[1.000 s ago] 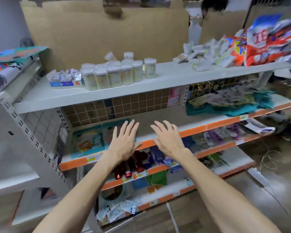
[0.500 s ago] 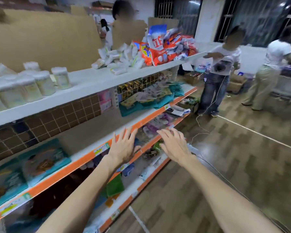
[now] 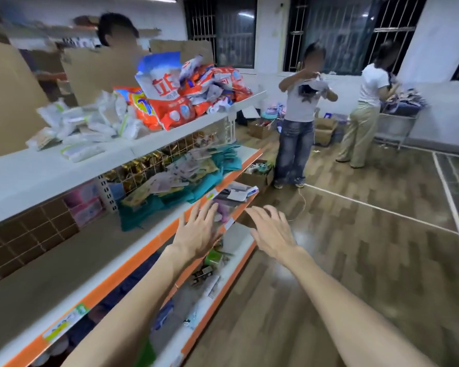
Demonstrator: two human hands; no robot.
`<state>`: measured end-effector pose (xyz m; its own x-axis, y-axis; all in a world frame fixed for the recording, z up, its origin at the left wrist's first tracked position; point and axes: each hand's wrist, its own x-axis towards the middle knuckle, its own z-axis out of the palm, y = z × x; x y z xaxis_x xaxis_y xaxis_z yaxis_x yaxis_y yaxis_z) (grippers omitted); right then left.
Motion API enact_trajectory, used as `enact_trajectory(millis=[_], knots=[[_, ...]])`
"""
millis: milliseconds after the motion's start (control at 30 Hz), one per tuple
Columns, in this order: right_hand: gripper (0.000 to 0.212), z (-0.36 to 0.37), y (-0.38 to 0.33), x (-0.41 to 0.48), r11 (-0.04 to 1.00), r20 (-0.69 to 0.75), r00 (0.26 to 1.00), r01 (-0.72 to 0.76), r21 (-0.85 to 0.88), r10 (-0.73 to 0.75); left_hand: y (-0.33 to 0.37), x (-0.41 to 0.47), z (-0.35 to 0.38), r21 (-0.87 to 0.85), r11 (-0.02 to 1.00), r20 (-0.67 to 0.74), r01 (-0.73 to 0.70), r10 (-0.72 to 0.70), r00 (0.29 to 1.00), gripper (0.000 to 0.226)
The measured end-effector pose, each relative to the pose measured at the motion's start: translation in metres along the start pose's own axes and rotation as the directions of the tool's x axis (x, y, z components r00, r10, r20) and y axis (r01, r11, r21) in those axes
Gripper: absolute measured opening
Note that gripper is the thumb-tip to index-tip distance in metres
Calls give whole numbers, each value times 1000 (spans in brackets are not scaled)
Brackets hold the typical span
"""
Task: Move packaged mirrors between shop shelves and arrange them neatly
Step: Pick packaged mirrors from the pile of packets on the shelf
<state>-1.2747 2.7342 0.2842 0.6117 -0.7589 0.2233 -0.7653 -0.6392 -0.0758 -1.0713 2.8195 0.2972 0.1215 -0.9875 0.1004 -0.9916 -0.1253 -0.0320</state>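
My left hand (image 3: 199, 231) reaches forward with fingers spread, holding nothing, just over the orange edge of the second shelf (image 3: 133, 266). My right hand (image 3: 272, 231) is stretched out beside it over the aisle floor, fingers spread and empty. Flat clear-wrapped packages (image 3: 224, 209), pink and purple inside, lie on the third shelf just beyond my left fingertips; whether they are mirrors is too blurred to tell. A heap of flat packets on teal cloth (image 3: 180, 181) lies on the second shelf further along.
The white top shelf (image 3: 72, 168) carries white packets and orange and blue detergent bags (image 3: 180, 99). Two people (image 3: 300, 115) stand at the aisle's far end among cardboard boxes (image 3: 257, 176); another is behind the shelving. Wood floor with white lines stretches right.
The view has swung right along the shelving, from the jars and teal boxes toward the far end. Both hands stayed open and empty, moving rightward along the shelf edges.
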Motion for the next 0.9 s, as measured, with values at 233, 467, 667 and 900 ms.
enact_trajectory(millis=[233, 467, 667, 900], knots=[[54, 25, 54, 70, 1000, 39, 999, 23, 13, -24, 3, 80, 13, -95, 994, 30, 50, -48, 998, 71], [55, 63, 101, 164, 997, 70, 995, 67, 40, -69, -10, 187, 48, -96, 991, 34, 91, -88, 996, 67], [56, 83, 142, 281, 992, 105, 987, 121, 27, -123, -11, 311, 64, -87, 982, 45, 165, -162, 986, 74], [58, 80, 178, 408, 971, 56, 969, 239, 12, -239, -44, 393, 58, -86, 967, 27, 239, -238, 971, 76]])
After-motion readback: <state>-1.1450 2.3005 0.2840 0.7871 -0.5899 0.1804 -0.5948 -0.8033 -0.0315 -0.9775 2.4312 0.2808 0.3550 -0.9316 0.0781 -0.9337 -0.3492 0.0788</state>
